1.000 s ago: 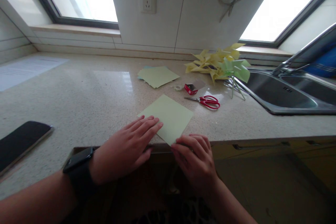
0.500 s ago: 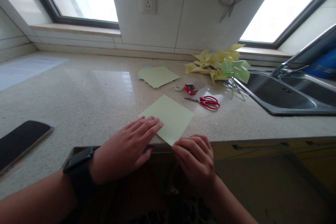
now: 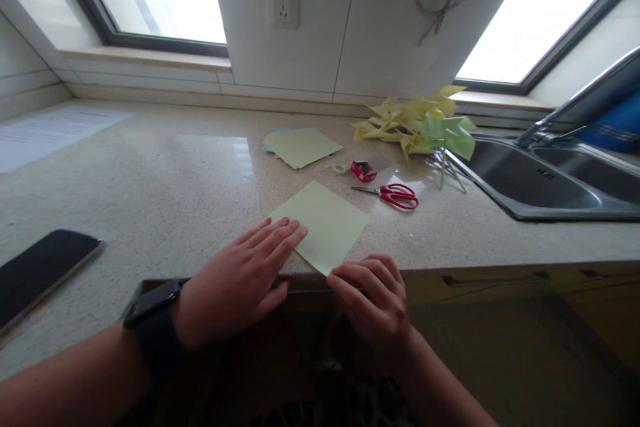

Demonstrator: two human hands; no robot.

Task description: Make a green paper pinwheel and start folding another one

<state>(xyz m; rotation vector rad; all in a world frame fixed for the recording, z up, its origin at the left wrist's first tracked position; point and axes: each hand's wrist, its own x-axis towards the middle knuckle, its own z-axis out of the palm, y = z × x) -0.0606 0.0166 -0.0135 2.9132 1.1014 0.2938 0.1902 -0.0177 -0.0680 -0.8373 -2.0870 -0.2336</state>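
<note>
A pale green square sheet of paper lies on the counter, turned like a diamond, its near corner at the counter's front edge. My left hand rests with fingers stretched out flat over the sheet's left corner. At the near corner, my right hand pinches the paper between thumb and fingers. Just beyond the sheet, to the right, lie scissors with red handles. Behind them is a small open red box, with a small roll of tape to its left.
A stack of paper sheets lies farther back. Yellow and green paper pinwheels are heaped beside the steel sink. A dark phone lies at the left, with a printed sheet behind it.
My left fingers have shifted slightly left on the sheet. The right hand's pinch at the near corner looks the same.
</note>
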